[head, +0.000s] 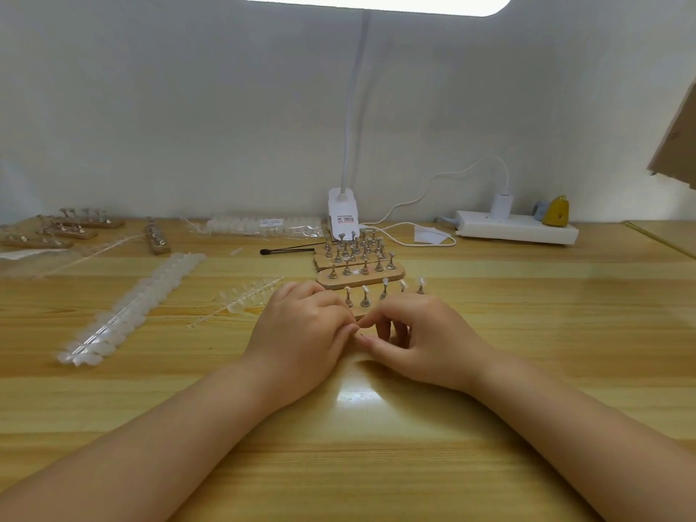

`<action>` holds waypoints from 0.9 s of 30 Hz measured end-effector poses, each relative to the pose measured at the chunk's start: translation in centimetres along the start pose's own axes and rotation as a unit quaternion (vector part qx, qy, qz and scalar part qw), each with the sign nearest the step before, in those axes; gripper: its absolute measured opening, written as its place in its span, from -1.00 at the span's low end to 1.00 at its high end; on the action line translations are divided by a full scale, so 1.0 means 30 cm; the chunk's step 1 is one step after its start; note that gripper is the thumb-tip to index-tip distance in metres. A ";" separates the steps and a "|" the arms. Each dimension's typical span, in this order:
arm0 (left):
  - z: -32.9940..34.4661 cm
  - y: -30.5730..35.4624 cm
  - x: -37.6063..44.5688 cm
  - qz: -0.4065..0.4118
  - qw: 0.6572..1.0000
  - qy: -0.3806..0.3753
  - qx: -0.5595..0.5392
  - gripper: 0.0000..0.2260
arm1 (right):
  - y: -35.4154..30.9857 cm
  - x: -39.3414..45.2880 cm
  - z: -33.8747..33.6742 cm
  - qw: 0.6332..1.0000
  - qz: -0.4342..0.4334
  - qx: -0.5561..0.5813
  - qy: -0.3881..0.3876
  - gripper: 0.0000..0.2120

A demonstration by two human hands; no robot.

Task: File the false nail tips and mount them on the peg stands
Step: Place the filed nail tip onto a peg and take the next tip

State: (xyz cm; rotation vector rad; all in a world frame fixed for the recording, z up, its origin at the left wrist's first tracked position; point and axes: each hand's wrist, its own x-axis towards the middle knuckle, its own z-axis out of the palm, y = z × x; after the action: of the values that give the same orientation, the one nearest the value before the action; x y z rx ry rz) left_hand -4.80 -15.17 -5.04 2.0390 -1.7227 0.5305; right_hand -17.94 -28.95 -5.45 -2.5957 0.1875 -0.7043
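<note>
Nail tips sat on the nearest peg stand (361,313), five pegs in a row, each capped with a pale tip (402,283); that stand lay at twelve o'clock from my hands, its near edge hidden behind my knuckles. My left hand (301,333) rested on the tabletop (376,446) with its fingers curled in, and my right hand (425,340) met it fingertip to fingertip, thumb and forefinger pressed together as if pinching something tiny. I could not tell whether a tip was actually between them, for it was too small to see.

Beyond the near stand, still at twelve o'clock, stood three more wooden peg stands (359,275) packed one behind another, their metal pegs bare. At ten o'clock a long strip of clear tips (132,307) ran diagonally, and a shorter, partly emptied strip (244,295) lay between it and my left hand. Far off at ten o'clock four further stands (56,229) were grouped by the wall, the count of their pegs blurred. A bagged pack of tips (263,224) lay at eleven o'clock, with black tweezers (288,250) just in front of it. The lamp's white clamp base (342,216) stood at twelve o'clock, and a white power strip (516,227) at two o'clock.
</note>
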 end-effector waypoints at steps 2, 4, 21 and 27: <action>0.007 -0.006 0.001 -0.025 1.000 0.009 -0.004 -0.83 | 0.001 0.004 0.004 1.000 0.004 -0.020 -0.005 -0.84; 0.010 -0.010 0.001 -0.041 0.999 0.021 -0.014 -0.86 | -0.002 0.008 0.006 0.999 0.006 -0.030 -0.010 -0.85; 0.005 -0.015 0.001 -0.085 0.989 0.036 -0.117 -0.70 | -0.009 0.021 0.018 0.979 0.126 0.150 0.048 -0.87; 0.013 -0.019 -0.001 -0.102 0.991 0.031 -0.078 -0.64 | -0.018 0.025 0.002 0.952 0.204 0.221 0.066 -0.84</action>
State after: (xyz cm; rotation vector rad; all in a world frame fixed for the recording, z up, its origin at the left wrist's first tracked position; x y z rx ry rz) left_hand -4.24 -15.26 -5.42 2.0354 -1.4499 0.3777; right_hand -17.27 -28.61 -4.92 -1.9995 0.5257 -0.6737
